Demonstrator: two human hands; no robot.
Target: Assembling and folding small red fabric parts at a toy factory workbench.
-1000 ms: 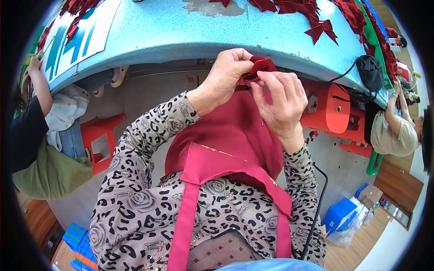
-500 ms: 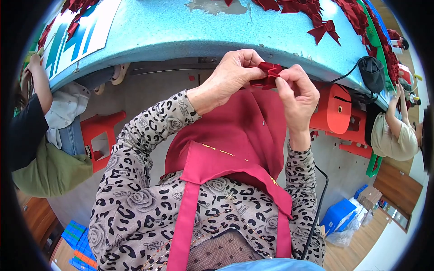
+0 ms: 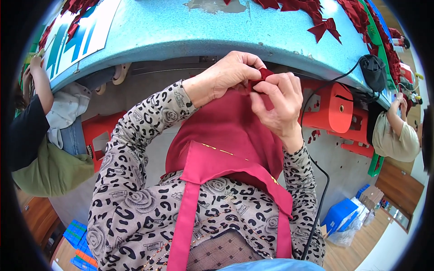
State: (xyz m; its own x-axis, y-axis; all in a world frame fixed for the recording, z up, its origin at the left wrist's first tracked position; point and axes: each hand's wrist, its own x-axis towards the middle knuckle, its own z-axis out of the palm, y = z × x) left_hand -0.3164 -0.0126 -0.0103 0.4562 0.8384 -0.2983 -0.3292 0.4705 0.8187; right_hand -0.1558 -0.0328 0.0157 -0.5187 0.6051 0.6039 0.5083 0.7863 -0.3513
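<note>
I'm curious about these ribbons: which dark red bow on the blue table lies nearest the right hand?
The bow jutting out from the red pile toward the blue table's near edge; the others lie farther back from the right hand.

The bench (image 3: 181,34) has a speckled light-blue top, its near edge just beyond the left hand (image 3: 230,72) and right hand (image 3: 280,99). Farther out, ahead of them, a worn grey patch (image 3: 214,7) shows. Well left of the hands lies a white board (image 3: 105,27) with teal and blue stripes. Ahead and right of them lie dark red bows (image 3: 289,4), one separate bow (image 3: 324,30) being nearer. Farther right runs a green strip (image 3: 375,34), red bows against it.
</note>
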